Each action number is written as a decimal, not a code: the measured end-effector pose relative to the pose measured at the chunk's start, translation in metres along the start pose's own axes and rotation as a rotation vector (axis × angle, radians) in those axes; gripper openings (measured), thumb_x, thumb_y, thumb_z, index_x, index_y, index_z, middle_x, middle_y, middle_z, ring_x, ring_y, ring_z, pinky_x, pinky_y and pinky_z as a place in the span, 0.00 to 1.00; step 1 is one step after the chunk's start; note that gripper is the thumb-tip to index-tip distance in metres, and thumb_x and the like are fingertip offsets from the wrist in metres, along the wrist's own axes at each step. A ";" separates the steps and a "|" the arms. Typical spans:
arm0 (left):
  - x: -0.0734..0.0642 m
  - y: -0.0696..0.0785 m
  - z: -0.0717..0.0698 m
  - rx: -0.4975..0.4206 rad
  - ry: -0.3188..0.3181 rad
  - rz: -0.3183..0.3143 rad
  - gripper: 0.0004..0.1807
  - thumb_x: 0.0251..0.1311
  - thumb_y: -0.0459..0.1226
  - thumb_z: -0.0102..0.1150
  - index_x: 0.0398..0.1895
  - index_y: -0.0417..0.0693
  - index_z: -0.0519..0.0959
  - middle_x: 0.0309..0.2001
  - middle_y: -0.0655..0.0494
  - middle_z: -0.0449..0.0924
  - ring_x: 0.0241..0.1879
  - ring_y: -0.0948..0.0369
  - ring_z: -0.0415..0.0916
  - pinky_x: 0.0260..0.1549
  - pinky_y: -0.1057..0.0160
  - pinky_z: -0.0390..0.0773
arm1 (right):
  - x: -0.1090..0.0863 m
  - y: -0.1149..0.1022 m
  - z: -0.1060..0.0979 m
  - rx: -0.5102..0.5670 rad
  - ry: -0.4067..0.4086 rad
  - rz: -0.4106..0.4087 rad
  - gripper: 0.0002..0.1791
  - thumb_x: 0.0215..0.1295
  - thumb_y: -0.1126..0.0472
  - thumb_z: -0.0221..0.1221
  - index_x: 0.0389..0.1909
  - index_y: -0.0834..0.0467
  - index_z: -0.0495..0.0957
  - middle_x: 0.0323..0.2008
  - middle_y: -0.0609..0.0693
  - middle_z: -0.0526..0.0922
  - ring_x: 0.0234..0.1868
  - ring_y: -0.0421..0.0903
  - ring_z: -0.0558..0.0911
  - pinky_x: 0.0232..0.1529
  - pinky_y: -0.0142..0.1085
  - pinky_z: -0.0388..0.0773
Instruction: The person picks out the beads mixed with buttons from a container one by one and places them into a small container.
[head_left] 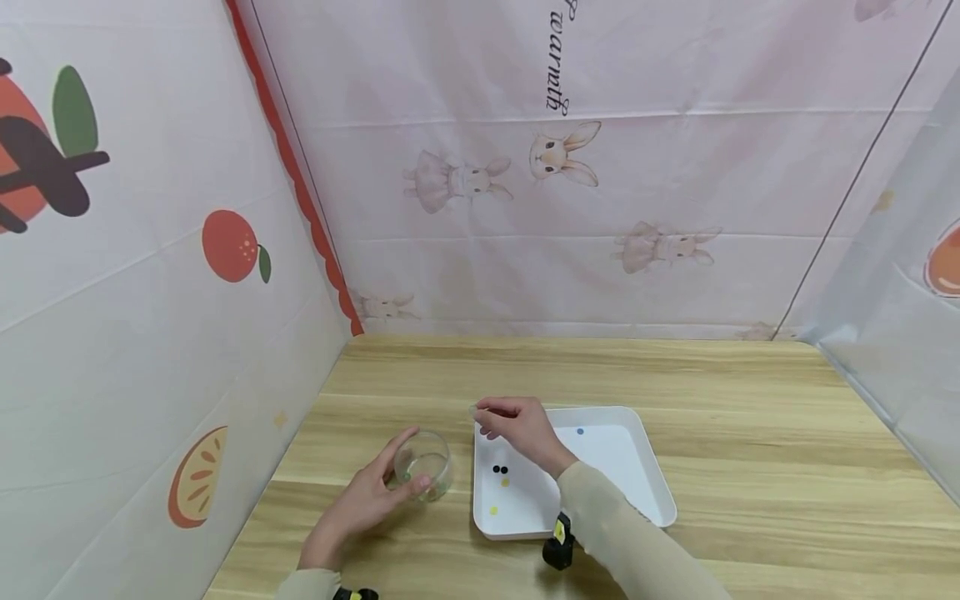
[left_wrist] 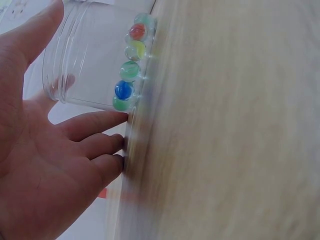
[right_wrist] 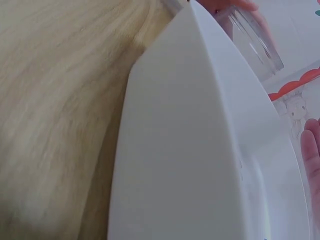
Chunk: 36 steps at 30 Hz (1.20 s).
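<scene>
My left hand (head_left: 367,500) holds a clear jar (head_left: 423,457) on the table, thumb on one side and forefinger on the other. In the left wrist view, several glass marbles (left_wrist: 129,71) lie at the jar's bottom: green, blue, yellow and red swirls. My right hand (head_left: 525,429) is above the far left corner of a white tray (head_left: 658,492). Between thumb and fingertips it pinches a small clear marble (head_left: 473,411), its details hard to see. Black discs (head_left: 500,470), yellow discs (head_left: 493,511) and a blue disc (head_left: 580,432) show in the tray.
The wooden table (head_left: 765,450) carries the jar and, to its right, the tray. A fruit-print cloth (head_left: 150,333) hangs along the left, and a rabbit-print cloth (head_left: 570,250) stands behind the table. My right forearm crosses over the tray's near side.
</scene>
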<state>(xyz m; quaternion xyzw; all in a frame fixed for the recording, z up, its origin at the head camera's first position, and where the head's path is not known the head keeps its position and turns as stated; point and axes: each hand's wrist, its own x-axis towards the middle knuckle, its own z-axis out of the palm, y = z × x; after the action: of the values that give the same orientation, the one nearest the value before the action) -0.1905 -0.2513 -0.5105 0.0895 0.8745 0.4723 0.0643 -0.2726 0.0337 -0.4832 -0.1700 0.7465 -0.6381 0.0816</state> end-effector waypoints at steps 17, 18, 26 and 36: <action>0.000 0.000 -0.001 0.007 0.002 0.001 0.43 0.69 0.52 0.68 0.82 0.77 0.56 0.74 0.30 0.68 0.72 0.34 0.71 0.67 0.29 0.71 | 0.001 -0.003 0.020 -0.051 -0.074 -0.040 0.16 0.73 0.55 0.67 0.54 0.60 0.88 0.43 0.67 0.90 0.39 0.58 0.90 0.43 0.36 0.88; 0.000 0.000 -0.001 0.007 0.002 0.000 0.43 0.69 0.52 0.68 0.83 0.76 0.55 0.74 0.30 0.68 0.72 0.34 0.71 0.67 0.29 0.71 | 0.001 -0.003 0.021 -0.049 -0.081 -0.042 0.16 0.73 0.55 0.67 0.54 0.60 0.88 0.43 0.68 0.90 0.40 0.62 0.90 0.42 0.35 0.88; -0.001 0.000 -0.001 0.022 0.001 -0.009 0.44 0.69 0.54 0.67 0.83 0.75 0.55 0.75 0.30 0.68 0.72 0.34 0.71 0.66 0.29 0.72 | -0.001 -0.007 0.031 -0.075 -0.117 -0.033 0.14 0.73 0.54 0.67 0.52 0.56 0.89 0.44 0.65 0.91 0.41 0.60 0.90 0.41 0.36 0.88; -0.002 0.001 -0.001 0.033 -0.002 -0.016 0.45 0.70 0.55 0.65 0.85 0.70 0.54 0.76 0.31 0.67 0.72 0.34 0.70 0.65 0.28 0.72 | -0.001 -0.007 0.043 -0.067 -0.152 -0.015 0.14 0.72 0.53 0.68 0.52 0.55 0.90 0.40 0.64 0.91 0.36 0.54 0.88 0.41 0.48 0.89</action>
<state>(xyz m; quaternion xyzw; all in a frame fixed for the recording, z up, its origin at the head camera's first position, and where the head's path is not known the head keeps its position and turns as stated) -0.1890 -0.2519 -0.5085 0.0840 0.8829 0.4571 0.0675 -0.2560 -0.0062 -0.4840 -0.2265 0.7579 -0.5984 0.1275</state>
